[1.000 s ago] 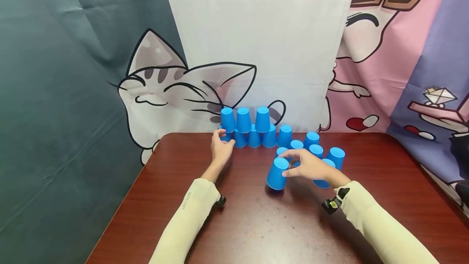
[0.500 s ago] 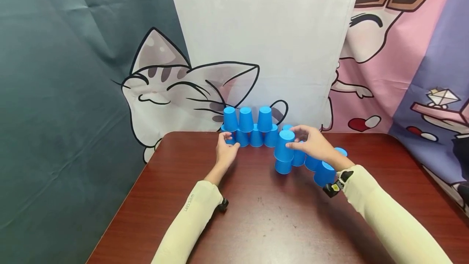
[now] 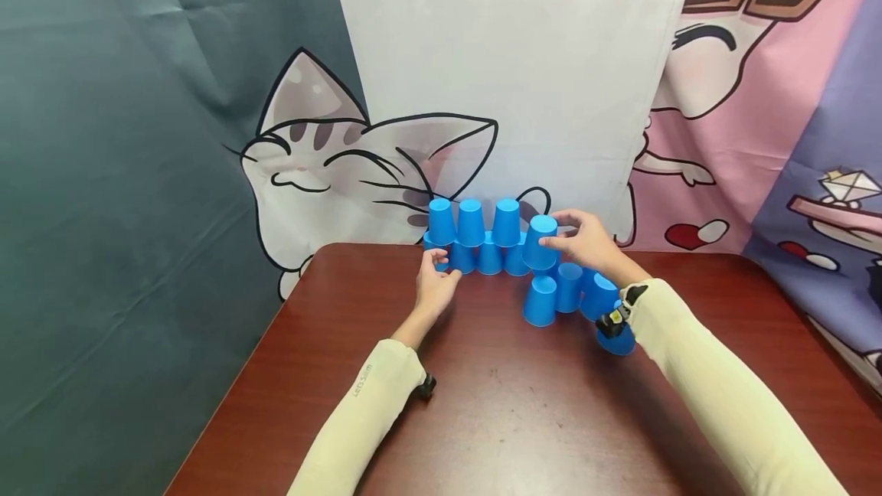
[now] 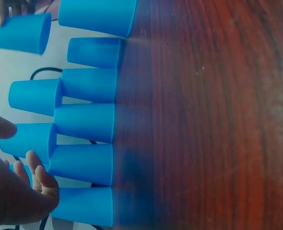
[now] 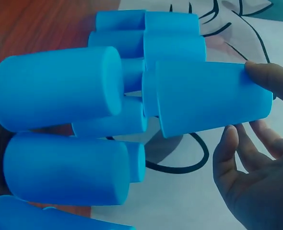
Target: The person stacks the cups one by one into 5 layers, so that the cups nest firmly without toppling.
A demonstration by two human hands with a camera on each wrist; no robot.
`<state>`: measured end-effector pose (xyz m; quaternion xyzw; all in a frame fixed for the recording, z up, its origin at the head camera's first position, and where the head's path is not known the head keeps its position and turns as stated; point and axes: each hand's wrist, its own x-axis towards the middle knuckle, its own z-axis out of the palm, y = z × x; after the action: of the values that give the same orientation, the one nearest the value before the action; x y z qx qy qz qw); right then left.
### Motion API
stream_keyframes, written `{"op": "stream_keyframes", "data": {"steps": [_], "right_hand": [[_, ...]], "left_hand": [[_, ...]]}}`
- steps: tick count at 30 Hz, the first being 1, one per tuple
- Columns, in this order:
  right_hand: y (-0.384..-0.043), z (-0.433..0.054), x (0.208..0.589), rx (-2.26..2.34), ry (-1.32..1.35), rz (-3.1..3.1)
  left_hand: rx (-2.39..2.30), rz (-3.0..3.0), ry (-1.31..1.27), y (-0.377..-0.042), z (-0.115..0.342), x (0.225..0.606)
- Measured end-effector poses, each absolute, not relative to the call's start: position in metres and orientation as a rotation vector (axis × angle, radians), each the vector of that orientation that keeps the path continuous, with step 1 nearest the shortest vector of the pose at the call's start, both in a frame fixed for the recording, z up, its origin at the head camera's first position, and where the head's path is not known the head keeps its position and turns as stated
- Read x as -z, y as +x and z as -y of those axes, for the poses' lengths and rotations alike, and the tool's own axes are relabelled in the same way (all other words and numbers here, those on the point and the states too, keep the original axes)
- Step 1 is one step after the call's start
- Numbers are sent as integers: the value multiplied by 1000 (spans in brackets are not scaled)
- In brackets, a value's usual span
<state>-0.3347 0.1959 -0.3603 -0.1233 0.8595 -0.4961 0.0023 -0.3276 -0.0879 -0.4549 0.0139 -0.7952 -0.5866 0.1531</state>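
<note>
My right hand pinches an upside-down blue cup by its upper part, thumb on one side and fingers on the other. That cup hangs at the right end of the upper row, overlapping the lower row in the head view. Three upper cups stand mouth down on a lower row of upside-down cups. My left hand stays before the row's left end, fingers loosely bent and holding nothing. In the left wrist view its thumb and fingers overlap the end cups.
Several more upside-down cups stand on the brown table in front of the row's right end, partly hidden by my right wrist. A printed cloth backdrop hangs right behind the rows.
My right hand has carried its cup up and back, from above the table in front to the row's right end. The left hand has stayed almost still; the head view shifted slightly.
</note>
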Motion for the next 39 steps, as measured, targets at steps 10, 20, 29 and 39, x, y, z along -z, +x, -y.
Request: {"op": "stream_keyframes", "data": {"steps": [10,20,29,39], "right_hand": [[-364,-196,371,1641,-297,-2748],[-380,-191,379,1617,-243,-2768],[-386,-193,380,1599,-250,-2764],[-394,-196,385,1580,-264,-2795]], "left_hand": [[1728,2290,12,-323,85,452],[1760,2306,-44,-320,83,452],[1783,2325,-85,-319,82,457],[1775,2383,-125,-316,77,467]]}}
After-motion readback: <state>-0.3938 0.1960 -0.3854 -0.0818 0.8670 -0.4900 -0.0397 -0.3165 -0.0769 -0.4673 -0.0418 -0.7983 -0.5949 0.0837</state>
